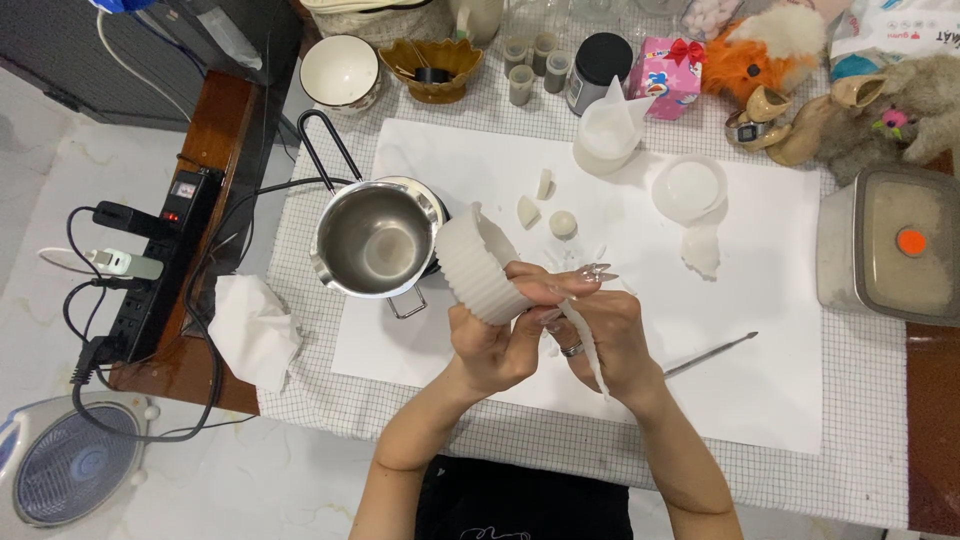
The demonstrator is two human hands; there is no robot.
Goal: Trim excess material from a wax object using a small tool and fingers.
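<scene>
Head view shows both of my hands raised over the near middle of the white paper sheet (760, 390) that covers the checked tabletop (860, 470). My left hand (495, 350) is closed around a white ribbed mould (480, 265), thumb on the fluted outside and fingers wrapped beneath, its open mouth tilted toward the steel pouring pot (375, 240) just beside it. My right hand (605, 335) is pinched shut on a thin white strip (590, 350) that hangs down between my palms; its long nails point left, close to the mould's wall.

The mould looks soft and rubbery to me, light, and likely to buckle if squeezed, so I judge the ribbed wall near the base the best place to hold, where the flutes give grip. The strip seems flimsy and apt to tear; a pinch close to its root would suit it better than its free end.

Small white pieces (545, 205) lie toward the far side of the sheet, a round white lid (690, 187) farther right, and a thin metal pick (712, 354) toward the sheet's right, near part.
</scene>
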